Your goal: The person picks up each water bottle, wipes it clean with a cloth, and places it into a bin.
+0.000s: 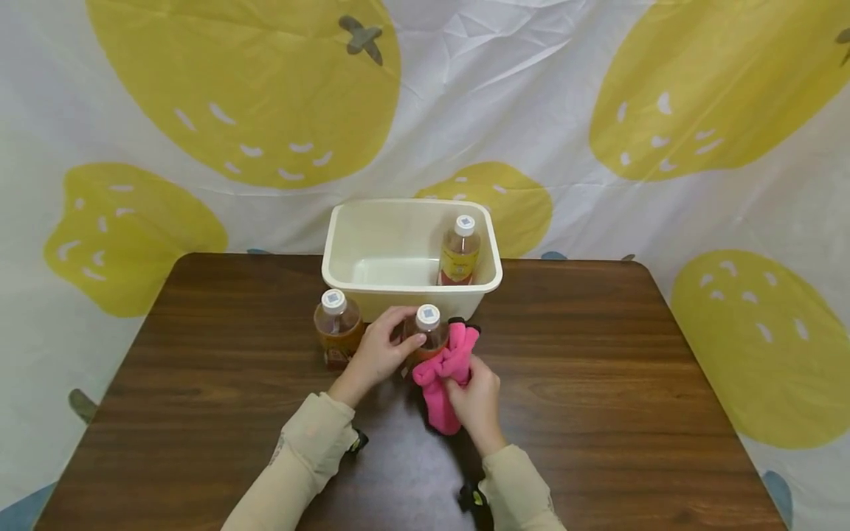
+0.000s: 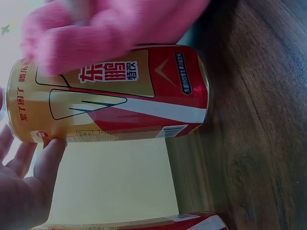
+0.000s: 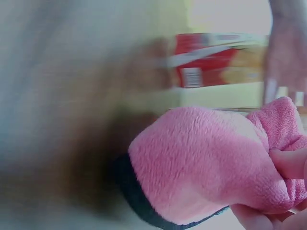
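My left hand [image 1: 388, 343] holds a capped drink bottle [image 1: 430, 335] by its upper part, upright in front of the tub. Its red and gold label, with large red characters, shows in the left wrist view, where the fingers of the left hand [image 2: 29, 187] lie near the cap end. My right hand [image 1: 478, 398] pinches a bunched pink plush cloth [image 1: 441, 398] with dark edging. The cloth [image 2: 110, 33] lies against the bottle's side in the left wrist view. In the right wrist view, thumb and fingers grip the folds of the cloth [image 3: 206, 163].
A cream plastic tub [image 1: 398, 296] stands at the table's back edge, with a yellow-labelled bottle [image 1: 460, 254] upright at its right end. Left of my left hand stands another white-capped bottle [image 1: 339, 332]. The dark wooden table [image 1: 598, 405] meets a lemon-print curtain [image 1: 279, 214].
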### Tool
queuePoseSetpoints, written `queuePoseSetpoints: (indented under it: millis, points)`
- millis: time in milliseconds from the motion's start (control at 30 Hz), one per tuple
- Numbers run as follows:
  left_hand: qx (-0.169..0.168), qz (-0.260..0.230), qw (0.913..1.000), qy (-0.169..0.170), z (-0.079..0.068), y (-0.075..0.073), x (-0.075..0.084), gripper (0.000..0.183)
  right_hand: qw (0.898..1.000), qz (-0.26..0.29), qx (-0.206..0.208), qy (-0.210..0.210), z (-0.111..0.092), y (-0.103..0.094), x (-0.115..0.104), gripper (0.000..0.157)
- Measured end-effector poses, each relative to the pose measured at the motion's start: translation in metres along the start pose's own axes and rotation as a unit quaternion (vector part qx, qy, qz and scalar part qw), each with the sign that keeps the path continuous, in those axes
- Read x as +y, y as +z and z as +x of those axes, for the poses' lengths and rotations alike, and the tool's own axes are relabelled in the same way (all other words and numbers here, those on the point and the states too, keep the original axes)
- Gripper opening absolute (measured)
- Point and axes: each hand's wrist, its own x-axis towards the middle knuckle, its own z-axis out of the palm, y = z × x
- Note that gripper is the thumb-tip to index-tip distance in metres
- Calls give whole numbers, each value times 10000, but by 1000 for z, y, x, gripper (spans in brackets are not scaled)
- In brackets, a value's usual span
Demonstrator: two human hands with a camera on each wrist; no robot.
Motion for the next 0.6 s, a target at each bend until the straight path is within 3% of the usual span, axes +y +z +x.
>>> queuePoseSetpoints:
  millis: [200,600]
  points:
    - [-20,-120,9999,-78,1,-1,-2,35,9992,117,166,-351,17,-14,-23,17]
    - [71,63,10000,-30,2,-2,-5,36,9996,49,-226,-168,35,-26,-48,24]
